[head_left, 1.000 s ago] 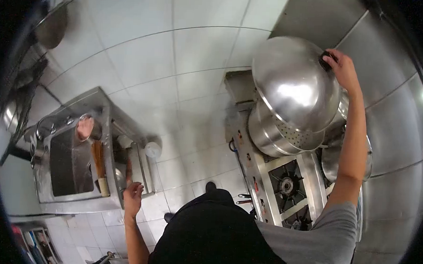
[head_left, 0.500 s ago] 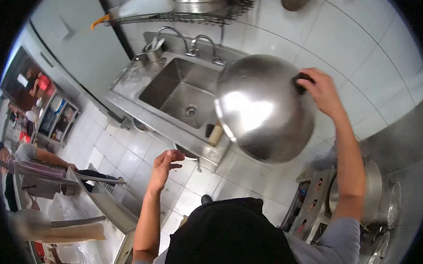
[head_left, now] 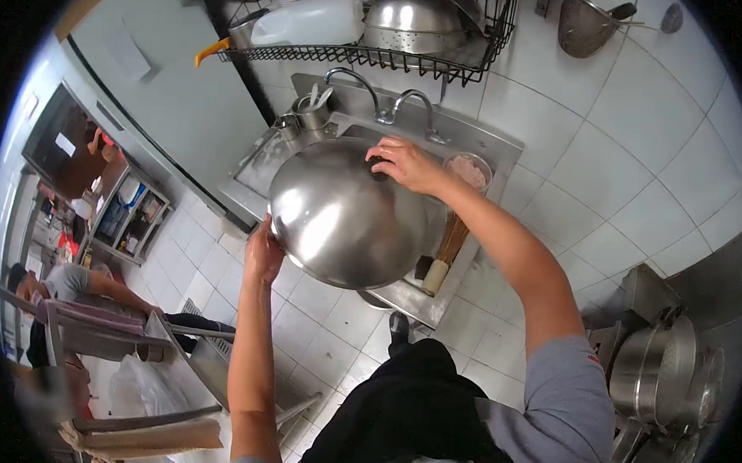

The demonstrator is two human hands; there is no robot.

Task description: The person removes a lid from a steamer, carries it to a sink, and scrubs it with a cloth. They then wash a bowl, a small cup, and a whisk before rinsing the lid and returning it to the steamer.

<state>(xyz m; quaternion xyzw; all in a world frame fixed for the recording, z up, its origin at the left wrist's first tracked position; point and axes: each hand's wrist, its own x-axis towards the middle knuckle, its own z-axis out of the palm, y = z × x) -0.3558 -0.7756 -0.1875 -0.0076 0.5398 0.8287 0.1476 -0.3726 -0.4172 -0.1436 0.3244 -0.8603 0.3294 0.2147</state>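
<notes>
A big domed steel wok lid (head_left: 351, 222) is held tilted over the sink counter. My right hand (head_left: 403, 165) grips its dark knob, fingers closed around it. At the lid's left rim is my left hand (head_left: 264, 252), its fingers holding the edge and partly hidden behind it. Most of the sink basin is covered by the lid. Two curved faucets (head_left: 355, 75) stand at the back of the steel counter (head_left: 397, 297).
A bamboo brush (head_left: 444, 255) lies right of the lid, near a container of pinkish contents (head_left: 469, 169). Above hangs a wire rack (head_left: 345, 58) with steel bowls and a plastic jug. Pots (head_left: 655, 368) stand at right. Another person (head_left: 108, 290) is at left.
The lid has moved left over the sink, carried by my right hand on its knob. My left hand, free and apart before, now holds its rim. The view has shifted.
</notes>
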